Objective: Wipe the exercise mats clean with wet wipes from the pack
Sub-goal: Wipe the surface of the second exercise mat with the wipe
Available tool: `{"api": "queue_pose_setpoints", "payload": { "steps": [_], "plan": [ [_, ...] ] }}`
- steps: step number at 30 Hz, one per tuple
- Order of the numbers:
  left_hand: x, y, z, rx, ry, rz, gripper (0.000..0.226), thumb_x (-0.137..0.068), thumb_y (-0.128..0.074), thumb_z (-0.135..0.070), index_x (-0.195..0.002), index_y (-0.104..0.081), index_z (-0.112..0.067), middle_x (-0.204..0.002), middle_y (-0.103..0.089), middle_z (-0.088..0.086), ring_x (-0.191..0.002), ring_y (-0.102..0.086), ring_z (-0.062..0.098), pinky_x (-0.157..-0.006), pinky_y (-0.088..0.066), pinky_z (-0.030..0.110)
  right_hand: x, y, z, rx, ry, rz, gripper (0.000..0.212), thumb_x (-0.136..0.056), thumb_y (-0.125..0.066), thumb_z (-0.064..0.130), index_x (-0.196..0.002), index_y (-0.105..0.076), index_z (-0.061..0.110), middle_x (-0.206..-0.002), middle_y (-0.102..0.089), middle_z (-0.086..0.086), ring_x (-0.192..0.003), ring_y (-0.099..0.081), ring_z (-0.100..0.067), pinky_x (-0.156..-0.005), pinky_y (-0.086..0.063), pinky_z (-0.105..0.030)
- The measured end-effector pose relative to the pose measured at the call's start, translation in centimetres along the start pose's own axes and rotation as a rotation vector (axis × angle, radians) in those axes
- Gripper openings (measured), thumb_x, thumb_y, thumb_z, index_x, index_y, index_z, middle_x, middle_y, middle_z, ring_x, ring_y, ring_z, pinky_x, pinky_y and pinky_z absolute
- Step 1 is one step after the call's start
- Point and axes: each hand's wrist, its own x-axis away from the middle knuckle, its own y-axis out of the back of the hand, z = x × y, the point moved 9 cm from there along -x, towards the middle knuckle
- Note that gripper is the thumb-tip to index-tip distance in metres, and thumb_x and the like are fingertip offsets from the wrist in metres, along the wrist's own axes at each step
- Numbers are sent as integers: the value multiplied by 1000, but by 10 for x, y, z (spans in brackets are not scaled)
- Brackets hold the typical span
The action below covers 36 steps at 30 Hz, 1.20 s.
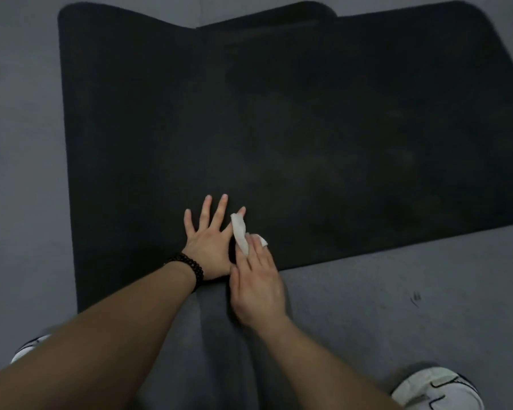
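Observation:
A black exercise mat [279, 113] lies on the grey floor and fills most of the view; a second black mat [267, 13] peeks from under its far edge. My left hand [209, 241] rests flat on the mat near its front edge, fingers spread, with a dark bead bracelet at the wrist. My right hand [256, 279] lies just to its right with straight fingers on a white wet wipe [240, 232], pressing it to the mat. The wipe is crumpled into a strip beside my left index finger. The wipe pack is out of sight.
Grey carpet floor [397, 291] surrounds the mats on the left and front right. My white shoes show at the bottom right [439, 389] and bottom left [30, 347], with my dark trouser leg [208, 350] between my forearms.

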Motion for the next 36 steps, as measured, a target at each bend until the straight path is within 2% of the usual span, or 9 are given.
{"api": "queue_pose_setpoints", "payload": {
  "steps": [3,7,13,17,21,24,27,32,36],
  "plan": [
    [0,0,0,5,-6,33,140,-60,-69,-86,-151,29,-45,-154,49,-2,-143,44,33,-110,22,67,-15,32,-70,175,-154,-85,63,-95,-33,41,-145,-40,4,-154,-32,-17,-145,-24,-29,-116,-24,-47],
    [-2,-2,0,-11,9,41,145,-54,-68,-91,-152,28,-46,-155,48,-1,-141,46,32,-109,25,66,-20,73,-157,282,-444,-121,66,-96,-33,46,-147,-37,3,-156,-26,-20,-145,-20,-33,-118,-19,-47],
    [-1,2,2,50,24,12,124,-72,-64,-80,-155,22,-45,-160,41,-1,-145,41,29,-115,19,68,5,-4,-3,43,88,133,69,-94,-37,48,-152,-28,12,-160,-19,-9,-148,-12,-22,-121,-10,-41],
    [0,2,0,31,25,21,142,-57,-71,-86,-153,26,-46,-151,50,-5,-144,43,29,-111,24,65,-18,39,-68,207,-103,-70,60,-95,-39,42,-145,-41,9,-156,-30,-12,-146,-23,-26,-117,-23,-47],
    [-2,0,-1,11,83,81,153,-51,-78,-83,-151,31,-44,-148,53,-5,-143,44,29,-110,23,66,-34,66,-138,210,-387,-75,68,-95,-37,48,-149,-33,7,-159,-21,-16,-148,-14,-30,-120,-14,-45],
    [-4,4,-4,-1,149,103,151,-58,-83,-73,-153,29,-40,-156,47,0,-145,41,31,-113,17,67,-36,38,-77,144,-101,64,79,-89,-35,60,-153,-26,14,-161,-9,-18,-149,0,-31,-121,-3,-44],
    [-8,3,-6,-21,175,144,137,-73,-81,-58,-155,27,-39,-154,50,3,-144,41,35,-116,11,71,-23,17,-29,97,103,190,68,-94,-29,59,-154,-22,27,-162,7,-7,-149,13,-21,-120,5,-39],
    [-6,2,-3,-28,167,157,161,-50,-84,-77,-148,38,-39,-153,51,3,-143,43,36,-113,15,71,-35,59,-111,232,-212,-38,69,-96,-29,53,-153,-22,14,-161,-16,-13,-149,-8,-26,-120,-11,-44],
    [-6,4,-5,-33,169,165,162,-50,-84,-77,-148,39,-38,-153,51,4,-143,43,36,-113,16,71,-35,76,-151,158,-411,-69,75,-96,-35,54,-153,-20,7,-161,-15,-13,-149,-7,-26,-121,-10,-43]
  ]
}}
